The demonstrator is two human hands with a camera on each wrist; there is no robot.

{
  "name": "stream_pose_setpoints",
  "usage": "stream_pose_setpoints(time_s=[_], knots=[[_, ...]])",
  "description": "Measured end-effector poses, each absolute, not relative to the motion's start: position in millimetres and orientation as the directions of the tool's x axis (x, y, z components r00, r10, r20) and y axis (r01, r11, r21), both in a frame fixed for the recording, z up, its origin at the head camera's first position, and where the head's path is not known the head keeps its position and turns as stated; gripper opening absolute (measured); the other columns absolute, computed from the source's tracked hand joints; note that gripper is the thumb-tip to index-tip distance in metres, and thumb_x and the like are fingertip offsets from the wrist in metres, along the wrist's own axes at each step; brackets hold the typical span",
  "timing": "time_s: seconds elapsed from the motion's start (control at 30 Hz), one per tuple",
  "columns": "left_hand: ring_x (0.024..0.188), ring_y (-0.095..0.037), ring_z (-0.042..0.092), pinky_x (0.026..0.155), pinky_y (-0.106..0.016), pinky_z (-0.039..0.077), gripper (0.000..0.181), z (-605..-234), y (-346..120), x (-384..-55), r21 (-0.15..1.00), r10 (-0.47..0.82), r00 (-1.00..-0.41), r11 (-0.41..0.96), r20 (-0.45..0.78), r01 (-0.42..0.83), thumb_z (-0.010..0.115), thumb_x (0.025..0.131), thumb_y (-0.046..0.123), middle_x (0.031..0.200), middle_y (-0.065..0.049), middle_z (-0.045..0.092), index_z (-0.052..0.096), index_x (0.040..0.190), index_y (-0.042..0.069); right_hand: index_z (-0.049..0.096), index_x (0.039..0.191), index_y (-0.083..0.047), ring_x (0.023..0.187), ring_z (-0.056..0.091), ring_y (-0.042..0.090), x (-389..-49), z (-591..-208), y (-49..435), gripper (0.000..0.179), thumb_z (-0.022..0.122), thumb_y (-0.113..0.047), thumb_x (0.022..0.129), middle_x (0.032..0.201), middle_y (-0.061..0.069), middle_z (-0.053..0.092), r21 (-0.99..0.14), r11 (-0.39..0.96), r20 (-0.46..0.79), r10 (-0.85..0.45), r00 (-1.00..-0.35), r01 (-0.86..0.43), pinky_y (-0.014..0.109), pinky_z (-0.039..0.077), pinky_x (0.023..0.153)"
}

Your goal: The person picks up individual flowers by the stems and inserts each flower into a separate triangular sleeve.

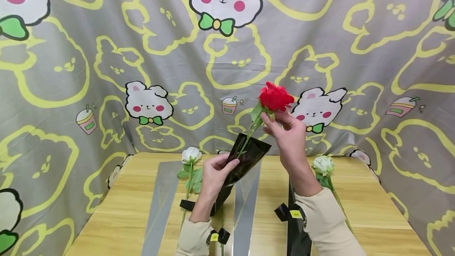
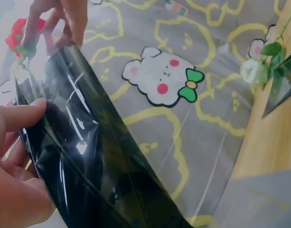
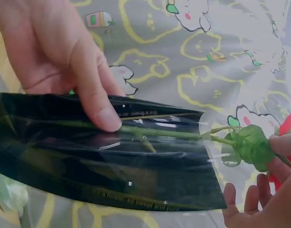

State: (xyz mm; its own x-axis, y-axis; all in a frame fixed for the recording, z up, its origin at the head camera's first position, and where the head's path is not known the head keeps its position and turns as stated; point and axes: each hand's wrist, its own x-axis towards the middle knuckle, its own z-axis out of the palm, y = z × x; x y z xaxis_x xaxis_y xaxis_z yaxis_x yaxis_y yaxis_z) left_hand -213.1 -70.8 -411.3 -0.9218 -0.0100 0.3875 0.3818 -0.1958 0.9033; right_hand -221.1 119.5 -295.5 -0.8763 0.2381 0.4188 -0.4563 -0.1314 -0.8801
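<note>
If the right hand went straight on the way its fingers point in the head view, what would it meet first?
The bloom of the red rose, most likely: the right hand holds the flower just beneath it. Exact depth is hard to judge.

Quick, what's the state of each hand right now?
Left hand: closed, holding the black sleeve around the stem.
Right hand: closed, pinching the red rose just below its bloom.

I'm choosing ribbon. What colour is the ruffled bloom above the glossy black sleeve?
The ruffled bloom is red, clearest in the head view.
</note>
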Motion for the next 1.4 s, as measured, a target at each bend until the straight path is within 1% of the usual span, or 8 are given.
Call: stream_pose_setpoints(time_s=[0.1, 0.3, 0.4, 0.57, 0.7, 0.9, 1.27, 1.4], knots=[[0.081, -0.013, 0.071, 0.072, -0.024, 0.055, 0.019, -411.1, -70.9, -213.1, 0.918, 0.015, -0.931, -0.170, 0.365, 0.357, 0.078, 0.088, -0.001, 0.095, -0.015, 0.076, 0.076, 0.106, -0.008, 0.070, 0.112, 0.015, 0.086, 0.068, 0.019, -220.7, -291.9, 124.9, 0.029, 0.078, -0.004, 0.091, 0.104, 0.005, 0.070, -0.899, -0.134, 0.380, 0.239, -0.894, -0.418, 0.031, 0.060, 0.079], [0.089, -0.012, 0.072, 0.080, -0.026, 0.056, 0.022, -409.3, -71.9, -215.1, 0.921, 0.066, -0.935, -0.206, 0.349, 0.329, 0.074, 0.091, -0.003, 0.099, -0.014, 0.076, 0.071, 0.111, -0.013, 0.070, 0.109, 0.015, 0.131, 0.050, 0.020, -219.7, -282.4, 138.0, 0.032, 0.077, -0.011, 0.093, 0.132, 0.014, 0.063, -0.912, 0.035, 0.409, 0.137, -0.902, -0.408, 0.031, 0.052, 0.097], [0.091, -0.013, 0.072, 0.081, -0.026, 0.056, 0.024, -406.7, -72.4, -213.9, 0.917, 0.068, -0.937, -0.239, 0.344, 0.320, 0.072, 0.091, -0.005, 0.100, -0.011, 0.076, 0.069, 0.113, -0.015, 0.072, 0.109, 0.012, 0.138, 0.044, 0.018, -221.6, -282.3, 139.1, 0.028, 0.076, -0.011, 0.093, 0.132, 0.014, 0.065, -0.900, 0.086, 0.433, 0.054, -0.900, -0.428, 0.041, 0.042, 0.106], [0.093, -0.013, 0.071, 0.084, -0.027, 0.055, 0.025, -402.8, -71.1, -210.7, 0.917, 0.065, -0.944, -0.268, 0.324, 0.296, 0.071, 0.092, -0.005, 0.097, -0.001, 0.077, 0.068, 0.115, -0.016, 0.072, 0.110, 0.012, 0.131, 0.049, 0.019, -222.8, -284.7, 135.2, 0.022, 0.074, -0.002, 0.092, 0.126, 0.015, 0.068, -0.882, 0.101, 0.462, 0.001, -0.887, -0.460, 0.049, 0.040, 0.108], [0.094, -0.013, 0.071, 0.085, -0.028, 0.055, 0.025, -402.2, -70.4, -209.7, 0.917, 0.071, -0.944, -0.270, 0.322, 0.293, 0.071, 0.093, -0.005, 0.098, 0.000, 0.076, 0.068, 0.115, -0.016, 0.072, 0.114, 0.008, 0.123, 0.052, 0.019, -222.3, -283.7, 134.2, 0.025, 0.074, -0.005, 0.093, 0.122, 0.015, 0.070, -0.901, 0.126, 0.418, -0.007, -0.909, -0.415, 0.041, 0.048, 0.098], [0.092, -0.013, 0.071, 0.081, -0.027, 0.055, 0.027, -402.0, -71.4, -208.8, 0.917, 0.084, -0.939, -0.260, 0.335, 0.304, 0.072, 0.091, -0.005, 0.098, -0.001, 0.076, 0.068, 0.115, -0.017, 0.071, 0.104, 0.007, 0.106, 0.056, 0.020, -220.5, -279.3, 136.2, 0.025, 0.076, -0.014, 0.094, 0.109, 0.005, 0.067, -0.942, 0.086, 0.328, 0.034, -0.944, -0.325, 0.030, 0.052, 0.083], [0.089, -0.011, 0.069, 0.079, -0.025, 0.053, 0.025, -402.8, -72.3, -207.8, 0.916, 0.061, -0.938, -0.248, 0.341, 0.317, 0.072, 0.091, -0.006, 0.094, 0.003, 0.075, 0.068, 0.113, -0.018, 0.070, 0.107, 0.006, 0.106, 0.056, 0.021, -218.3, -281.4, 132.5, 0.026, 0.076, -0.015, 0.093, 0.101, 0.003, 0.069, -0.955, 0.086, 0.290, 0.057, -0.955, -0.285, 0.034, 0.049, 0.087], [0.088, -0.012, 0.069, 0.079, -0.026, 0.053, 0.023, -402.6, -72.1, -206.6, 0.919, 0.031, -0.943, -0.238, 0.330, 0.314, 0.073, 0.091, -0.005, 0.095, 0.002, 0.075, 0.070, 0.110, -0.016, 0.072, 0.115, 0.005, 0.111, 0.055, 0.020, -217.8, -282.7, 130.8, 0.031, 0.078, -0.015, 0.092, 0.109, 0.008, 0.070, -0.944, 0.102, 0.320, 0.060, -0.946, -0.313, 0.036, 0.049, 0.089]])
